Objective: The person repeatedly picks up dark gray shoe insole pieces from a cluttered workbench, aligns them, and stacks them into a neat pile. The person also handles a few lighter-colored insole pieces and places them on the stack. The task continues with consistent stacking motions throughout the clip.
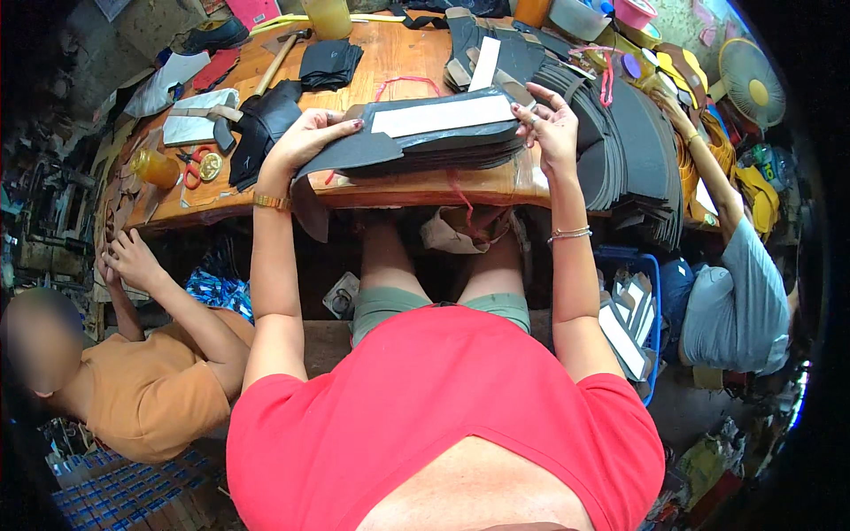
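In front of me at the table edge lies a stack of dark grey sheet pieces [452, 159]. On its top piece rests a long white strip [434, 117]. My left hand [310, 137] is closed on the left end of the top dark grey piece, thumb above and the other fingers mostly hidden. My right hand [551, 124] pinches at the right end of the white strip, with thumb and fingertips close together. A curved dark grey piece [359, 153] lies beneath my left hand, over the stack's left end. Another white strip [485, 64] lies just beyond the stack.
Fanned dark grey pieces [611, 150] cover the table at right. Left are a hammer [277, 66], red-handled scissors [192, 170] and an amber jar [158, 168]. A blue basket [653, 274] stands by my right elbow. Co-workers sit left [159, 380] and right [735, 310].
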Motion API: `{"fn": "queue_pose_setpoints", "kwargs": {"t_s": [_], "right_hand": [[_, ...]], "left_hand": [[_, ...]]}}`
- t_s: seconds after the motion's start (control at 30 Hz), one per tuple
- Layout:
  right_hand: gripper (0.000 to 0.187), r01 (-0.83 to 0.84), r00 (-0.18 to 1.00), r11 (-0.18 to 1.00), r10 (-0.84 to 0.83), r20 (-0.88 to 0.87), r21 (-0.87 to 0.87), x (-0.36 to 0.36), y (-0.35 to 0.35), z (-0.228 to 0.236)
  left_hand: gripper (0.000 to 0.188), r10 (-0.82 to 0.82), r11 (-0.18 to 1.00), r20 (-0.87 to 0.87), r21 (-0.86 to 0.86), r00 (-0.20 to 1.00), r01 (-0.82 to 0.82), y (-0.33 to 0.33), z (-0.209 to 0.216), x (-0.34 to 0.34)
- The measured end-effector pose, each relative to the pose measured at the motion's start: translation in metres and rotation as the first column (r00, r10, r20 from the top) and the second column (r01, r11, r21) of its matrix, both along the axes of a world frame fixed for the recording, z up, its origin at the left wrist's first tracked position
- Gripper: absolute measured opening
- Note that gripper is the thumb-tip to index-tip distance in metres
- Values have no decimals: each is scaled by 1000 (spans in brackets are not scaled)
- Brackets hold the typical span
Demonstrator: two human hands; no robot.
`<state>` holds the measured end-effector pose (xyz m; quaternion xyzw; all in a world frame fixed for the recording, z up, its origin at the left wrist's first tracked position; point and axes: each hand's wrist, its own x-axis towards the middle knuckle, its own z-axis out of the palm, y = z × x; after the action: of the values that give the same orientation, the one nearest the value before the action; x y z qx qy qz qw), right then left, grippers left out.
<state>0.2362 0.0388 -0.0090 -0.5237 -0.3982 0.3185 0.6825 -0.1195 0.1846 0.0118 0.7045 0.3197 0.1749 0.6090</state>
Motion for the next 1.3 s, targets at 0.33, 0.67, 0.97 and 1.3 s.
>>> {"fn": "queue_pose_setpoints", "kwargs": {"t_s": [0.33,0.67,0.97,1.3], "right_hand": [[45,404,491,910,-304,816,96,3,6,-1],[41,444,437,877,-33,899,-183,94,128,-9],[61,698,284,658,110,953,-284,83,177,-3],[22,684,48,729,-39,998,-5,86,173,4]], "left_hand": [[33,291,879,-182,439,939,-187,-5,-8,0],[37,-46,946,147,326,988,-4,-66,77,-41],[41,-120,925,441,376,889,-62,-78,107,-76],[29,-55,769,718,473,693,-430,-58,166,-49]]}}
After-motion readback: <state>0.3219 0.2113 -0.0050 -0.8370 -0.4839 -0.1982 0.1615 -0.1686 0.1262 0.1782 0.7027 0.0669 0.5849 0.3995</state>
